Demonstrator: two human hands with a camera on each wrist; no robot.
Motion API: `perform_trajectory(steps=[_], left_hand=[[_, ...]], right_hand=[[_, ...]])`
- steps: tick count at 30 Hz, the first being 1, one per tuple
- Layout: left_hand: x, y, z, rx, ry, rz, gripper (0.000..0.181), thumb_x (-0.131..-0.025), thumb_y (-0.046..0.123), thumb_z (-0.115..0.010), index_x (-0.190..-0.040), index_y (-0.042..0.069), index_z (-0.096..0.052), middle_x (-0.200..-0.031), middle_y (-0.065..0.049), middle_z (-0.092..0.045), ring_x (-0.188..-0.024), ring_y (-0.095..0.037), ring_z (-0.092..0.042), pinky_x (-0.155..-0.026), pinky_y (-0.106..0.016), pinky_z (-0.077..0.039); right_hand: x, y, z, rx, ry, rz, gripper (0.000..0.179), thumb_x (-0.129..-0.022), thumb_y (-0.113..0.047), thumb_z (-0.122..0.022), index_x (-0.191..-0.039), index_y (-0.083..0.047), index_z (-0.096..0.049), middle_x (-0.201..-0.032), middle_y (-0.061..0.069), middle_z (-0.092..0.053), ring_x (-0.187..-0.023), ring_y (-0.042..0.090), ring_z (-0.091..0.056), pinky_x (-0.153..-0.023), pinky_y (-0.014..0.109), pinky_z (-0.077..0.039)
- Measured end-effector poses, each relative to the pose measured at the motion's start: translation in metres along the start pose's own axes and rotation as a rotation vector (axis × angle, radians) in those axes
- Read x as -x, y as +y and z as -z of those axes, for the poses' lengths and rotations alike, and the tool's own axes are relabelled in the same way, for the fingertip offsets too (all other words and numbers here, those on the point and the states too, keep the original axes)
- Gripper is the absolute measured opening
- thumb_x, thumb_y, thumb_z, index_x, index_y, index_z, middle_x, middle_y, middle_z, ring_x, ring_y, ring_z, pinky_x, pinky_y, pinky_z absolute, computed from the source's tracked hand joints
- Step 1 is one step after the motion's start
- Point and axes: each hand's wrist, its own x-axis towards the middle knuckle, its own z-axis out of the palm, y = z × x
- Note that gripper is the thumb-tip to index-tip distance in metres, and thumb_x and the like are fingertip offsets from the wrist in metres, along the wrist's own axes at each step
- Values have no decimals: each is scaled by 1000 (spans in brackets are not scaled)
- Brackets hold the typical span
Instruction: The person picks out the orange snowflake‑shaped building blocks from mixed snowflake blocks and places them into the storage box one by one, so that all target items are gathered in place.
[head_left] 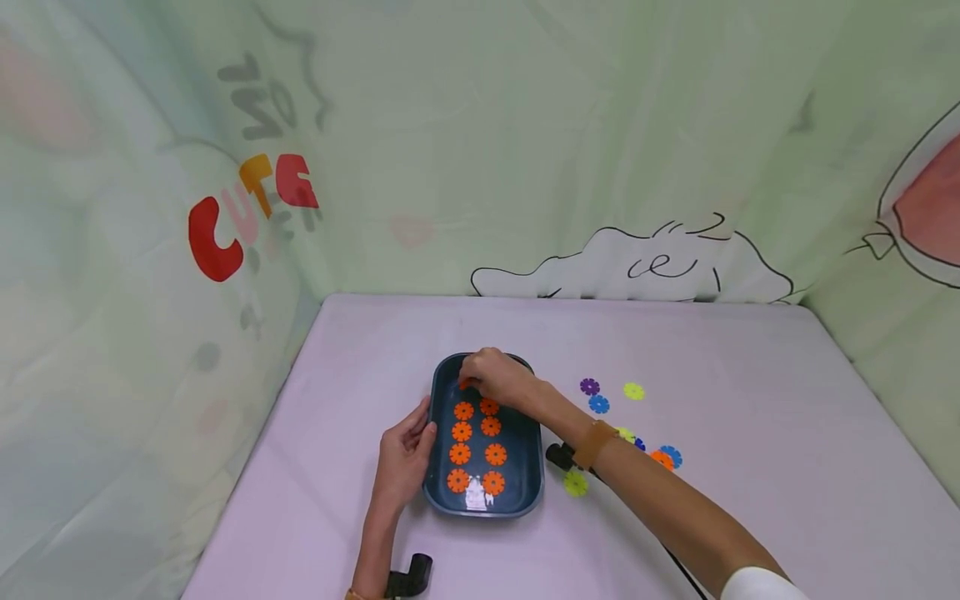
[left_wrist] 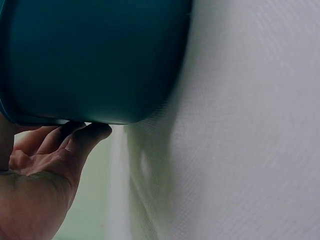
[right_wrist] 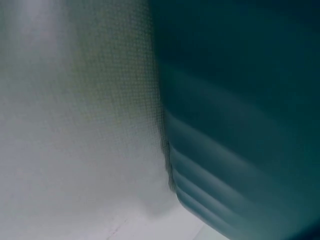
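A dark blue rectangular tray (head_left: pixel 477 442) lies on the table, with several orange notched discs (head_left: pixel 496 454) in two columns on its floor. My left hand (head_left: pixel 405 454) grips the tray's left side, thumb at the rim and fingers along the outer wall. In the left wrist view the fingertips of that hand (left_wrist: pixel 55 165) touch the tray wall (left_wrist: pixel 95 65). Over the far end of the tray, my right hand (head_left: pixel 495 375) pinches an orange disc (head_left: pixel 467 384), partly covered by the fingers. The right wrist view shows only the tray's outer wall (right_wrist: pixel 240 130) and the cloth; the hand is out of it.
Right of the tray, loose discs lie on the pale cloth-covered table (head_left: pixel 750 400): purple (head_left: pixel 589 387), blue (head_left: pixel 599 404), yellow (head_left: pixel 633 391), orange (head_left: pixel 662 459) and yellow-green (head_left: pixel 576 483). Black wrist-camera mounts (head_left: pixel 411 575) are strapped to both wrists. Printed fabric walls (head_left: pixel 450 167) stand behind and beside the table.
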Motion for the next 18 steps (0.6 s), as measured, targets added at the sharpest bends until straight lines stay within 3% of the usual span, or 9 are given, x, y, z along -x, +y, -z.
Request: perform_trajectory(steps=[18], left_hand=[[0, 0, 0, -15, 4, 5, 50, -109, 4, -61, -158, 5, -52, -156, -17, -57, -135, -34, -65, -105, -32, -54]], right_hand=[[2, 1, -2, 63, -64, 18, 12, -98, 3, -74, -105, 0, -84, -103, 10, -82, -99, 22, -79, -92, 33, -64]])
